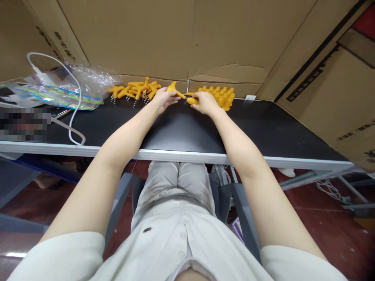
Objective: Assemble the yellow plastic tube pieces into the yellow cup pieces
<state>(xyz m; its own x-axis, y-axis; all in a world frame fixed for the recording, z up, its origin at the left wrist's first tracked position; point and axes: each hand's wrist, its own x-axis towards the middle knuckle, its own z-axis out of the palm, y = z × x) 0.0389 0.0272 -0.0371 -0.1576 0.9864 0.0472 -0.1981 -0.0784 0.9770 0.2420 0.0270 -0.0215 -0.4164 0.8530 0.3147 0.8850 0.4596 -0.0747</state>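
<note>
My left hand (164, 100) is closed on a yellow branched corkscrew handle (172, 86), with one arm of it pointing toward the right. My right hand (206, 102) pinches a yellow rounded piece (192, 100), close to the tip of the handle; whether the two pieces touch is too small to tell. To the left of my left hand lies a pile of yellow corkscrews (137, 90), their metal spirals hanging down at the front. Just behind and right of my right hand, several yellow knobbed pieces (225, 95) stand upright in close rows, partly hidden by the hand.
A tall cardboard wall (187, 39) closes off the back of the black table (181, 134). Clear plastic bags (88, 84) and a looped white cable (76, 113) lie on the left. A small white block (250, 97) sits at the back right.
</note>
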